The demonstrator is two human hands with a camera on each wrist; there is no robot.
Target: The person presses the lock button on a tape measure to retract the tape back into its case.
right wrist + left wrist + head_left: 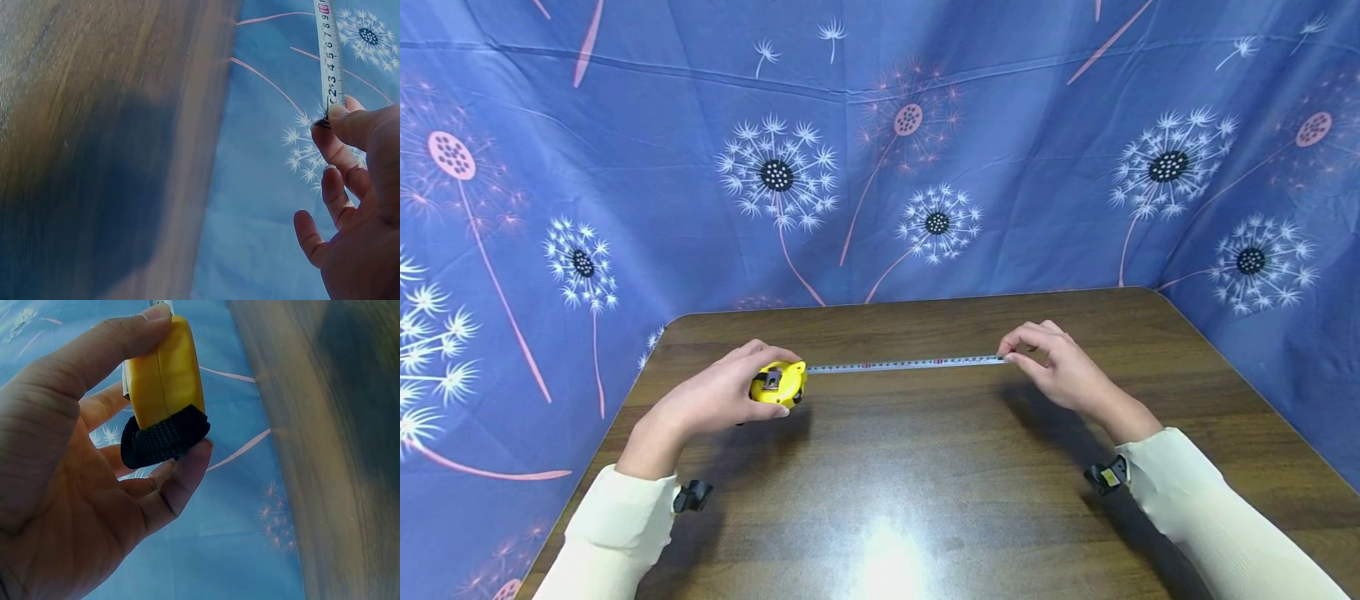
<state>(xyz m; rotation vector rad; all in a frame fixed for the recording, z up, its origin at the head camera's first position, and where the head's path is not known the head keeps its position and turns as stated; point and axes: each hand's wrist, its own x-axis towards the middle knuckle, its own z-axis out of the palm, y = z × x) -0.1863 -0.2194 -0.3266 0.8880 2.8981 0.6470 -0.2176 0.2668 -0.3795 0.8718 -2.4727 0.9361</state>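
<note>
A yellow tape measure [788, 383] with a black strap [165, 439] is gripped in my left hand [722, 392], thumb on one side and fingers round the other. Its pale metal blade [902, 365] runs out to the right in a straight line above the table. At the far end, my right hand [1063, 371] pinches the blade's tip between thumb and forefinger. The right wrist view shows the black end hook [322, 123] at those fingertips and the low numbers of the scale [331, 69] beside it. The other right fingers are loosely curled below the blade.
Beneath both hands lies a brown wood-grain table [985, 492] with rounded far corners. A blue cloth [850, 167] printed with dandelions hangs behind it and along both sides. Dark wrist-worn devices [1107, 477] sit at both sleeve cuffs. A bright light reflection shows near the front.
</note>
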